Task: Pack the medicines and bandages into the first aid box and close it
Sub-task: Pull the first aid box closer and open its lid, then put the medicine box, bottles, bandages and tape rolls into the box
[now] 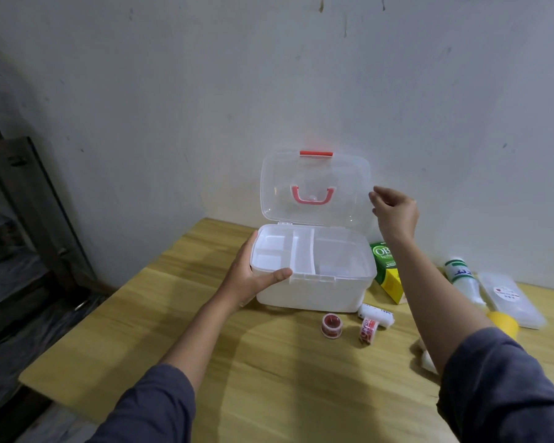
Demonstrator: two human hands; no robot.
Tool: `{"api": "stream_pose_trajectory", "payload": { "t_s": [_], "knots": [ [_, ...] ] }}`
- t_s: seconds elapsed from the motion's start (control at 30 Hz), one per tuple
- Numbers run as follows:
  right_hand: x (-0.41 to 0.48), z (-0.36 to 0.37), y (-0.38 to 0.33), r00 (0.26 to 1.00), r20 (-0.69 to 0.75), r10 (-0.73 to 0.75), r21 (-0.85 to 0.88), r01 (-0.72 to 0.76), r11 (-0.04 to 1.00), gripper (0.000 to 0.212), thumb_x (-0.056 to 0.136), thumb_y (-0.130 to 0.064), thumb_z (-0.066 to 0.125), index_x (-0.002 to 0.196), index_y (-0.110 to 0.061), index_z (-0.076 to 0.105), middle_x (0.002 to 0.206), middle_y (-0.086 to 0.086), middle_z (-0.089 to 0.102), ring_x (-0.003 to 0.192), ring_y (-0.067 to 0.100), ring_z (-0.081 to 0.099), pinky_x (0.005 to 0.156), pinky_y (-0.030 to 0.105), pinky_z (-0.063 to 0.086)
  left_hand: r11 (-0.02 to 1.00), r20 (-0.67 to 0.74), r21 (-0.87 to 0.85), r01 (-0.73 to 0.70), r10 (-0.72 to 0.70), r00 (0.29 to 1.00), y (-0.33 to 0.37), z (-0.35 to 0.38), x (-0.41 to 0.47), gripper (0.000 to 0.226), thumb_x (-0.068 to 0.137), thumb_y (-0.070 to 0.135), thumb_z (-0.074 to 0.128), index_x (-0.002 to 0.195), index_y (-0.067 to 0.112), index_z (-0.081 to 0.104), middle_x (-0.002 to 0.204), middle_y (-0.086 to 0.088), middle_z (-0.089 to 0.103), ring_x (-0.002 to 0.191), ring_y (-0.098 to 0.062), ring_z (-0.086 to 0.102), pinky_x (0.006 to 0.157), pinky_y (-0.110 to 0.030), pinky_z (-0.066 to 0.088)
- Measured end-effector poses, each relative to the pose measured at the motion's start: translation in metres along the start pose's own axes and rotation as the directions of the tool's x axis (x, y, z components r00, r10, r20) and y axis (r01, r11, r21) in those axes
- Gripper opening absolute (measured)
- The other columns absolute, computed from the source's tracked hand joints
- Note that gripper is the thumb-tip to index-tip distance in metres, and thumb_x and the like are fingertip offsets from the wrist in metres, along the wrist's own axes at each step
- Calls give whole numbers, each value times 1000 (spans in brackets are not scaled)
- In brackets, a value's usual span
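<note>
My left hand (253, 276) grips the left front corner of the first aid box (314, 282), thumb along the front rim, steadying it on the wooden table (205, 314). My right hand (395, 211) is up by the right edge of the clear lid (315, 187), fingers loosely curled and holding nothing; whether they touch the lid I cannot tell. The lid stands upright on its back hinge, and the divided tray inside is empty.

Everything to pack lies to the right of the box, so my right hand is the nearer one: the green and yellow carton (387, 273) just beside the box (I read "OB" and "herb", no more), two tape rolls (331, 326) and a bandage roll (376, 314) near the front right corner, then a white bottle (461, 276), its long axis running away from me, its label illegible.
</note>
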State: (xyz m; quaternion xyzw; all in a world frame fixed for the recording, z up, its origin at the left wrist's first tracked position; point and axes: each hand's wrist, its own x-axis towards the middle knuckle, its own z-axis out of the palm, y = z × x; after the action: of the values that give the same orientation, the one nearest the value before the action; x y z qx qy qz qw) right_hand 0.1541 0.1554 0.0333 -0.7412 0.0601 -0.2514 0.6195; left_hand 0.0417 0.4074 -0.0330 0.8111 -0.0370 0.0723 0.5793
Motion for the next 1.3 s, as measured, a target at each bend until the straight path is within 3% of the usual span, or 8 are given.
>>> {"api": "stream_pose_trajectory", "payload": {
  "t_s": [0.13,0.27,0.4,0.63,0.73,1.0,1.13,1.3],
  "knots": [
    [-25,-31,18,998,59,-4,-214,17,977,36,85,-28,62,117,-11,63,116,12,68,106,25,63,90,30,47,999,-22,-49,-10,9,1000,4,0,0,119,54,45,81,154,19,22,138,24,32,130,4,29,100,-12,30],
    [-48,-64,52,972,189,140,-521,-21,853,69,78,-40,67,137,-14,41,138,12,49,102,31,59,79,37,52,998,-10,-64,17,-18,1000,3,-1,1,133,44,57,79,156,18,19,149,14,30,138,-2,28,111,-23,28],
    [-65,-81,75,953,229,200,-713,24,700,88,67,-48,73,139,-20,32,135,12,47,122,30,47,95,43,46,996,-4,-77,38,-38,999,3,-1,-1,140,40,66,83,156,20,19,162,4,27,148,-12,28,121,-40,28],
    [-64,-77,34,995,84,51,-466,-6,885,68,68,-29,77,126,-11,46,109,11,62,86,22,54,71,33,44,994,-6,-100,42,-43,999,6,1,-6,136,44,62,82,157,23,18,162,5,26,148,-14,27,121,-41,28],
    [-60,-73,8,996,85,-41,-384,71,921,70,67,-26,78,126,-10,44,117,12,56,98,26,55,77,35,46,993,-15,-109,44,-46,999,6,1,-6,136,43,61,83,157,23,18,162,5,27,148,-14,27,121,-41,28],
    [-65,-77,-17,967,220,-128,-381,207,901,65,69,-13,75,127,-14,48,115,11,47,96,18,44,78,28,37,991,6,-132,36,-36,999,2,-1,-5,146,34,75,84,156,26,22,159,6,32,146,-13,31,120,-44,31],
    [-62,-68,-26,845,534,-37,-440,315,841,70,63,-18,77,128,-17,50,110,6,46,98,23,49,62,21,43,992,11,-126,20,-19,1000,3,0,-6,142,38,70,86,156,25,21,159,6,32,146,-13,32,120,-43,31],
    [-49,-43,-38,764,645,15,-578,476,663,62,69,-16,72,127,-18,52,114,4,50,97,18,45,76,29,44,992,1,-127,12,-12,1000,6,0,-7,135,43,61,81,156,22,20,160,5,28,147,-13,28,119,-37,29]
  ]
}}
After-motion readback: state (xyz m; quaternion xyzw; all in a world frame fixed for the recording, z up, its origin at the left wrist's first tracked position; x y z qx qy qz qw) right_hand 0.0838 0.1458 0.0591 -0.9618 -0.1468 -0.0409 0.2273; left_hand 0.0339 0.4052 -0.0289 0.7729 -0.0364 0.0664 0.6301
